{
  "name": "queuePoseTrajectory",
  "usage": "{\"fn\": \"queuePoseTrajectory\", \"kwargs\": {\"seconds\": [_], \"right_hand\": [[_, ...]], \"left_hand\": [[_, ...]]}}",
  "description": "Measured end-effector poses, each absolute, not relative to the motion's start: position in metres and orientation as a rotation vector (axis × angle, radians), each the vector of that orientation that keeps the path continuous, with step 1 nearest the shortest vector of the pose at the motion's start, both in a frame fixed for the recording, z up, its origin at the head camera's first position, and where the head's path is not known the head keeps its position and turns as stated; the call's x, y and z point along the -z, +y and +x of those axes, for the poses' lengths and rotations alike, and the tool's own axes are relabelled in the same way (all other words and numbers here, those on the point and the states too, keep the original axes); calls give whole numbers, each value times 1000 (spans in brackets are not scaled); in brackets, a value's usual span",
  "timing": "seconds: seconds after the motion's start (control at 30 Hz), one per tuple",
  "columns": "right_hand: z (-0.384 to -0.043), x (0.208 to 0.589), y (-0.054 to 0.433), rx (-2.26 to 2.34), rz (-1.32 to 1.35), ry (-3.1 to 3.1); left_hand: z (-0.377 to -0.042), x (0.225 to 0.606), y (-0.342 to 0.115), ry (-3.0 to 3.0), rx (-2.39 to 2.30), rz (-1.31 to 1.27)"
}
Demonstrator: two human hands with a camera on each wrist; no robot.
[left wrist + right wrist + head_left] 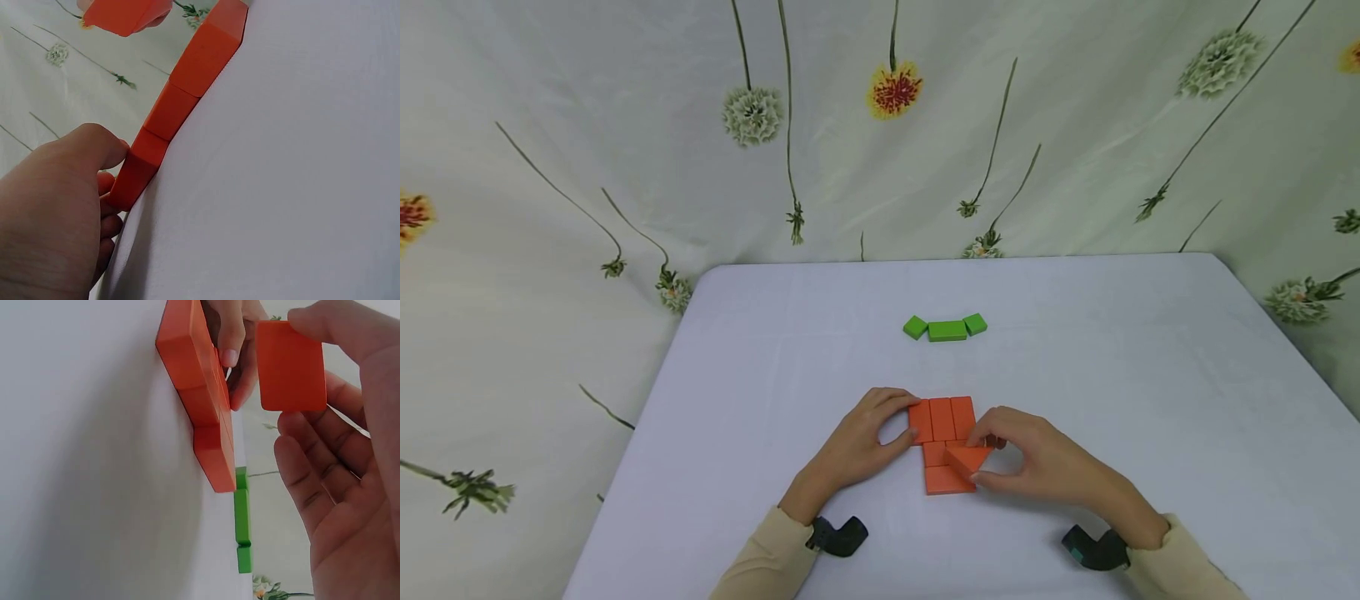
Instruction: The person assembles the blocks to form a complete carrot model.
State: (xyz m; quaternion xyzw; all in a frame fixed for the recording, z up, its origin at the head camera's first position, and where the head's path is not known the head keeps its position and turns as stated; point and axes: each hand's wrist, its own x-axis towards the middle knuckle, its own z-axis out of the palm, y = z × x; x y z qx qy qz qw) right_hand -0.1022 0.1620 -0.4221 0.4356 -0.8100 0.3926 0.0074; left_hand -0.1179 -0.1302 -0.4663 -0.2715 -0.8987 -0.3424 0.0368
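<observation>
Orange-red wooden blocks lie flat together in the head view: a row of three upright rectangles [942,417] on top, smaller pieces below, and a wide block [945,481] at the bottom. My left hand [857,446] pinches the leftmost block [920,423] of the row between thumb and fingers. Held between thumb and fingers of my right hand [1056,462] is an orange-red triangular block [972,459], tilted above the lower right of the arrangement. It partly hides the pieces beneath. In the right wrist view, the held block's rectangular side [292,369] faces the camera, off the table.
Three green blocks [947,331] lie in a short curved line behind the orange-red ones, the outer two turned at angles. All rest on a white-covered table [775,350]. A flower-printed cloth [850,167] hangs behind it. Dark devices [842,537] are strapped to both wrists.
</observation>
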Motion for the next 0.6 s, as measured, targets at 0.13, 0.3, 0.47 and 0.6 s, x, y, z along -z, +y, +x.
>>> {"fn": "queuePoseTrajectory", "kwargs": {"seconds": [0.13, 0.3, 0.47, 0.6], "right_hand": [[-96, 424, 158, -1218, 1425, -2524], [-90, 428, 154, -1197, 1475, -2570], [-87, 432, 151, -1183, 1512, -2624], [-86, 434, 149, -1158, 1515, -2642]], "left_hand": [[-118, 467, -130, -2752, 1050, -839], [-119, 468, -131, -2746, 1051, -842], [-119, 469, -131, -2744, 1053, -840], [-119, 469, -131, -2740, 1057, -840]]}}
